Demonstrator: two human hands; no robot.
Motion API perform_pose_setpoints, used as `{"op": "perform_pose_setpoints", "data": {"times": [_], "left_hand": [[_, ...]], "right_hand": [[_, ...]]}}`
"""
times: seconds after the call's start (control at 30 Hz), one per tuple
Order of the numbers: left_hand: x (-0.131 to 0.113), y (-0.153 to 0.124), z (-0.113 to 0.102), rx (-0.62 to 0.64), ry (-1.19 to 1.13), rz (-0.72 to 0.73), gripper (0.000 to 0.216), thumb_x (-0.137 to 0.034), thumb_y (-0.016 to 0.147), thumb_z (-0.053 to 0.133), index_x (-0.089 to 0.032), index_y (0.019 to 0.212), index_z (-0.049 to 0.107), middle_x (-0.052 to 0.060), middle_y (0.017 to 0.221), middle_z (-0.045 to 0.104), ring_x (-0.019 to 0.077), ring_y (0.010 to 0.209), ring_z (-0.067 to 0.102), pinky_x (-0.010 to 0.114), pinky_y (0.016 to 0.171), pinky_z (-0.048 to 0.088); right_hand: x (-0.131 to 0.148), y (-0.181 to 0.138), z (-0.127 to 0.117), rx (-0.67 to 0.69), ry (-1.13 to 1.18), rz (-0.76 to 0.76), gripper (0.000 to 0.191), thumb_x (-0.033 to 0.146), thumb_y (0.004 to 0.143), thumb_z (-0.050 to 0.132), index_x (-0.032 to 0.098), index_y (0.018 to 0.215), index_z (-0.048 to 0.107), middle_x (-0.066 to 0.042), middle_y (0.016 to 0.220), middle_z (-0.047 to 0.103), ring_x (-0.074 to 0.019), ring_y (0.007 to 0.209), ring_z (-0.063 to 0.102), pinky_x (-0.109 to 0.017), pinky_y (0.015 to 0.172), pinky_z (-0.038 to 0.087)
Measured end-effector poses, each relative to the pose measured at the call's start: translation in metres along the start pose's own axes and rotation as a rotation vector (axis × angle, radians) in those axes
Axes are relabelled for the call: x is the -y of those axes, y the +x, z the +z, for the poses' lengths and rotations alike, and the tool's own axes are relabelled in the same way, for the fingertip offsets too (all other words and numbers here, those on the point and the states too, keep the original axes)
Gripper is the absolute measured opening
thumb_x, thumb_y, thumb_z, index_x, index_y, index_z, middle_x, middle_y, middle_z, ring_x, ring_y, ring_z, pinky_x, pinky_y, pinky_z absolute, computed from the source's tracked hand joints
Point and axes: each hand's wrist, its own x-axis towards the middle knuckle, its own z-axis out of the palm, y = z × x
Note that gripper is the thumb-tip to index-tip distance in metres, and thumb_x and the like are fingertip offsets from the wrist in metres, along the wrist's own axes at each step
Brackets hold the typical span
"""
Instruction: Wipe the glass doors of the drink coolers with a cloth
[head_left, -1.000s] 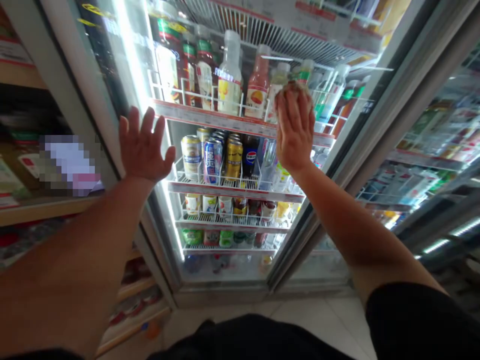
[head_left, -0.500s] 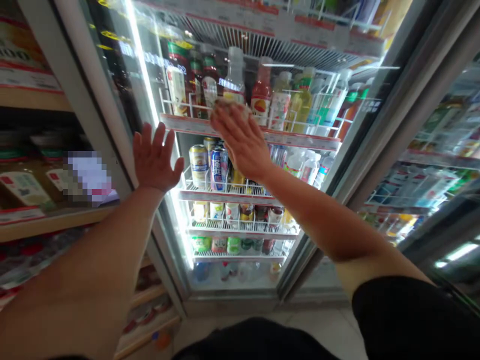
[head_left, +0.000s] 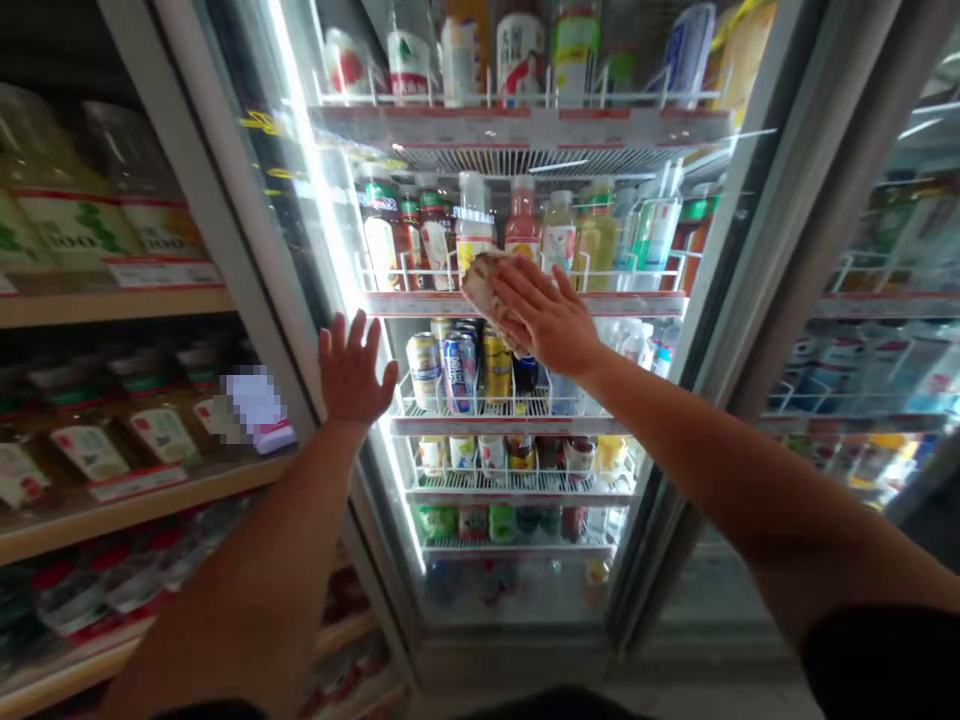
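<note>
My right hand point(head_left: 551, 318) lies flat on a crumpled, pale brown-stained cloth point(head_left: 487, 290), pressing it against the glass door point(head_left: 525, 590) of a lit drinks cooler. Its fingers stretch over the cloth and point to the upper left. My left hand point(head_left: 354, 370) rests with spread fingers at the door's left side, near the bright light strip point(head_left: 296, 110), and holds nothing. Behind the glass, bottles point(head_left: 521, 215) stand on a wire shelf, and drink cans point(head_left: 459, 372) fill the shelf below. The cloth hides part of the shelf edge.
Wooden shelves point(head_left: 112, 310) with juice bottles point(head_left: 90, 440) stand close on the left. A pixelated pale object point(head_left: 259, 405) sits at the end of one shelf. A metal door frame point(head_left: 757, 340) and another cooler section point(head_left: 862, 370) with bottles are on the right.
My view has tilted up and shifted left, so a higher shelf of bottles shows. My right hand and the cloth have moved right and down across the glass. My left hand stays at the door's left side.
</note>
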Motion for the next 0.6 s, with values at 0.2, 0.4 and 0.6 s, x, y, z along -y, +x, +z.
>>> {"op": "perform_pose_setpoints", "data": {"times": [0.2, 0.4, 0.6], "left_hand": [[-0.070, 0.013, -0.004, -0.286, -0.094, 0.021, 0.064, -0.040, 0.100, 0.033, -0.028, 0.161, 0.018, 0.008, 0.168, 0.023, 0.0277, 0.157, 0.016, 0.057, 0.127, 0.019], [-0.140, 0.057, 0.009, -0.122, -0.112, 0.247, 0.070, -0.037, 0.103, 0.027, -0.032, 0.162, -0.011, 0.000, 0.170, 0.013, 0.0220, 0.158, 0.009, 0.053, 0.130, 0.020], [-0.127, 0.042, 0.014, -0.118, -0.025, 0.269, 0.076, -0.024, 0.101, 0.041, -0.034, 0.163, -0.003, -0.002, 0.170, 0.009, 0.0249, 0.157, 0.010, 0.054, 0.130, 0.023]], "right_hand": [[0.029, 0.007, 0.028, -0.087, 0.031, -0.048, 0.058, 0.032, 0.105, 0.034, 0.034, 0.161, 0.019, 0.002, 0.165, 0.029, -0.0211, 0.156, 0.022, -0.059, 0.129, 0.019], [0.033, 0.019, 0.026, 0.033, 0.088, -0.153, 0.064, 0.022, 0.097, 0.045, 0.031, 0.158, 0.030, -0.002, 0.164, 0.035, -0.0239, 0.154, 0.027, -0.058, 0.129, 0.021], [-0.059, -0.027, -0.023, -0.070, 0.013, -0.010, 0.057, 0.032, 0.102, 0.039, 0.032, 0.158, 0.031, 0.001, 0.163, 0.034, -0.0221, 0.154, 0.026, -0.056, 0.130, 0.018]]}}
